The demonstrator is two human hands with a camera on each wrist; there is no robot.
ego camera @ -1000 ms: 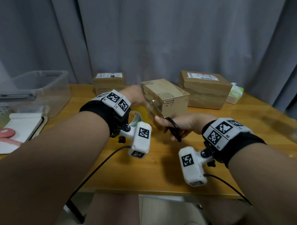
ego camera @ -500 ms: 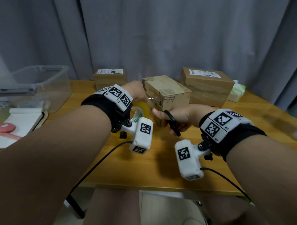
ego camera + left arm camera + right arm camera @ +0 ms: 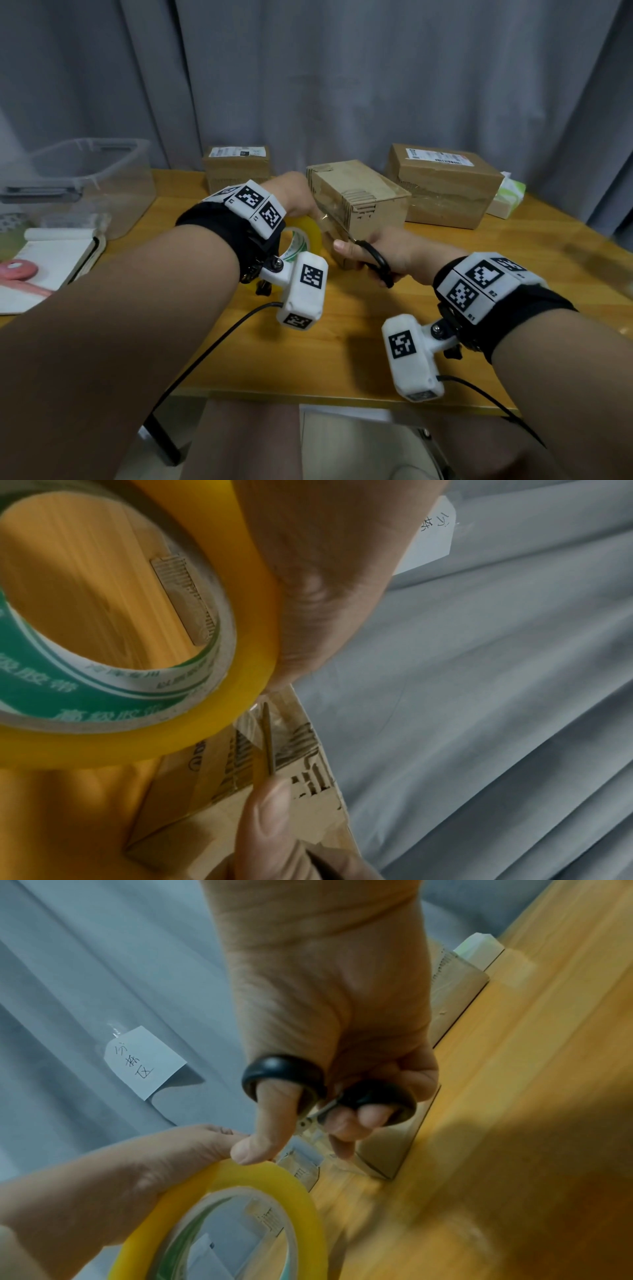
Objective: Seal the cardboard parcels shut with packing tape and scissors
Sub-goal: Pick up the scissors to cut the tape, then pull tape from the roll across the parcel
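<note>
A small cardboard parcel (image 3: 359,202) stands mid-table, clear tape stretched from its near end. My left hand (image 3: 294,195) grips the yellow tape roll (image 3: 305,236) just left of the parcel; the left wrist view shows the roll (image 3: 192,669) held against my palm (image 3: 325,574). My right hand (image 3: 376,253) holds black-handled scissors (image 3: 373,260), thumb and fingers through the loops (image 3: 284,1074). The blades (image 3: 268,739) lie closed or nearly closed across the stretched tape beside the parcel's corner (image 3: 308,777). Two more parcels (image 3: 236,168) (image 3: 442,185) stand behind.
A clear plastic bin (image 3: 78,185) stands at the table's left, with an open notebook (image 3: 48,260) and a pink tape roll (image 3: 15,270) in front of it. A green tissue pack (image 3: 507,198) lies at the right. Grey curtain (image 3: 342,68) hangs behind.
The scissors have moved up and forward to the tape beside the parcel, and their blades have come together. My left hand has stayed on the roll.
</note>
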